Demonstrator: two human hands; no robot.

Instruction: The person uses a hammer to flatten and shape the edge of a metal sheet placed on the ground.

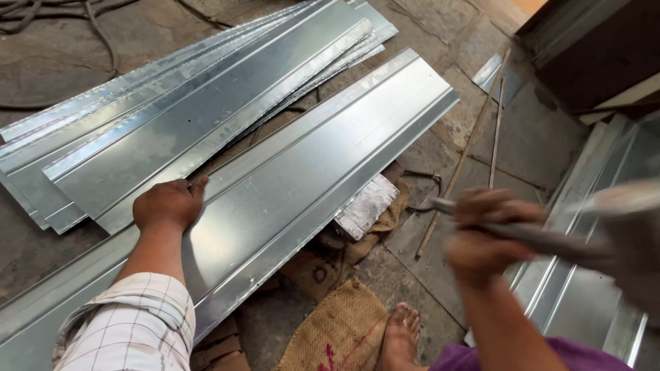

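Observation:
My left hand lies flat, palm down, on the far edge of a long ribbed galvanized metal sheet that runs diagonally across the floor. My right hand is blurred by motion and is closed around the metal handle of a hammer-like tool. The tool's blurred head reaches toward the right edge of the view, and the hand is off the sheet's near edge, over the floor. A grey block pokes out from under the sheet's near edge.
A stack of similar sheets lies beyond the left hand. More ribbed sheets lie at the right. Burlap sacking and a bare foot are at the bottom. Thin rods cross the stone floor. Cables lie top left.

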